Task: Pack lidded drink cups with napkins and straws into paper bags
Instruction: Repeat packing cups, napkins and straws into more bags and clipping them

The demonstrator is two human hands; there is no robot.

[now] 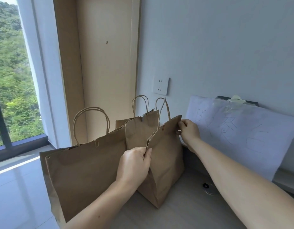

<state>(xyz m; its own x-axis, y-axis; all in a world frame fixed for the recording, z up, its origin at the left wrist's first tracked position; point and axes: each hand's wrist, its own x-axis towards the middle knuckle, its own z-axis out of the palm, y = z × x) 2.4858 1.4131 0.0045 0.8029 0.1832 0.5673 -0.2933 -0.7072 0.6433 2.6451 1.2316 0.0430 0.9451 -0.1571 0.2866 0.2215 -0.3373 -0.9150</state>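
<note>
Paper bag [166,156]: light, creasable; left hand [134,164] pinches near rim corner, right hand [188,131] pinches far corner.

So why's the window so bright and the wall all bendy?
Head view: daylight through the window floods in, leaving a glare stripe on the glossy surface below; the wide-angle lens tilts and bows the wooden panel; the held paper bag looks sharp.

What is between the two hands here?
In the head view, the top edge of the front paper bag, pinched at its ends by the left hand and right hand.
</note>
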